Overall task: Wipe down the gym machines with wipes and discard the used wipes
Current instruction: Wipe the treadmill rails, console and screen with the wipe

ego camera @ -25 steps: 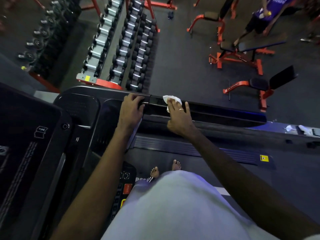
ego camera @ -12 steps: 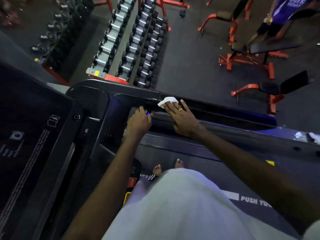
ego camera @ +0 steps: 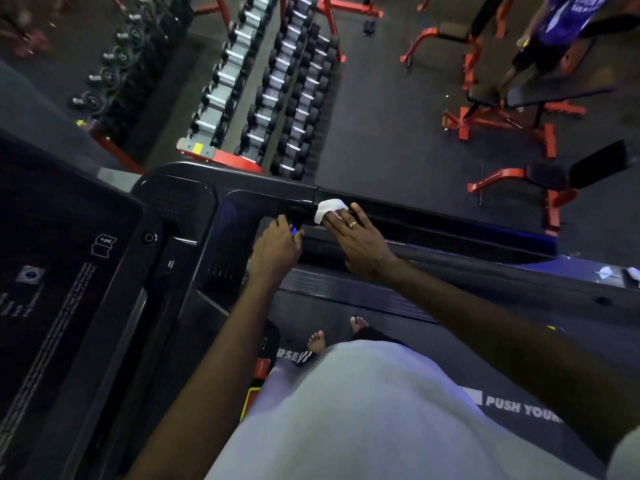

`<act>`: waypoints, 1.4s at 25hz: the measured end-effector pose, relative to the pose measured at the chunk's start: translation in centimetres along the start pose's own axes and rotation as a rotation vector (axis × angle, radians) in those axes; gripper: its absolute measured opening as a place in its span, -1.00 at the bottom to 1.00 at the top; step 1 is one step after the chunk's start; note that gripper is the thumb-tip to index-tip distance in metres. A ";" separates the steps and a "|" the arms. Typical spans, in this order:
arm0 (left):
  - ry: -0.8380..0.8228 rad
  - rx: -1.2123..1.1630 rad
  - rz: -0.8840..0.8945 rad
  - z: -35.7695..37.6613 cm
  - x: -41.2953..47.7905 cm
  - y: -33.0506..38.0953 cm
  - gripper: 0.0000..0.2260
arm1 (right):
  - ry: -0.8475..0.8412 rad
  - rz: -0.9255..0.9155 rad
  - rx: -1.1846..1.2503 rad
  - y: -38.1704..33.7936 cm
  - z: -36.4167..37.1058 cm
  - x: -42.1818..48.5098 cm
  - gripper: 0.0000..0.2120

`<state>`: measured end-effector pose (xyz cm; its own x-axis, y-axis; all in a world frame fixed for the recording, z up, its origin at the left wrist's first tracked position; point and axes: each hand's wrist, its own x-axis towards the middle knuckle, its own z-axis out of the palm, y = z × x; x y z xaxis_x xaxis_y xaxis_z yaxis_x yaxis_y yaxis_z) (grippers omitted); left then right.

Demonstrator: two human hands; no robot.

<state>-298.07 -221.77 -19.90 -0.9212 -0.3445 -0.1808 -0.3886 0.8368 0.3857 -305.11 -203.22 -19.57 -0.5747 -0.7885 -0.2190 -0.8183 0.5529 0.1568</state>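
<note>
While the right hand [ego camera: 356, 240] presses the wipe [ego camera: 329, 207] onto the treadmill rail [ego camera: 433, 216] with flat fingers, the left hand [ego camera: 275, 249] seems curled on its edge. Unpinched, the wipe could slip off.

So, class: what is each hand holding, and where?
The right hand presses a white wipe flat against the treadmill rail, fingertips on its near edge. Whether the left hand grips anything cannot be told.

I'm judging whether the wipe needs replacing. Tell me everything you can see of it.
The wipe is white and thin, crumpled into a wad, paper or cloth by its look. It lies on the treadmill's black handrail, pressed by the straight fingers of the right hand. Stains or tears cannot be made out.
</note>
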 end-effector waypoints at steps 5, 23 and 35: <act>0.036 -0.022 -0.010 0.0 0.2 -0.2 -0.70 | 0.023 -0.087 0.003 1.4 0.7 0.0 -0.19; 0.257 0.028 -0.430 2.6 0.8 5.4 -0.37 | -0.089 -0.183 0.412 6.1 -2.0 2.8 -0.14; 0.272 -0.040 -0.585 2.3 1.6 7.1 -0.29 | -0.682 0.248 1.113 12.4 1.3 12.4 -0.55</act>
<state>-302.30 -215.43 -19.55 -0.5267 -0.8389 -0.1374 -0.8235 0.4635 0.3270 -322.34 -205.83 -21.56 -0.3269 -0.5238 -0.7866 -0.0703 0.8435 -0.5325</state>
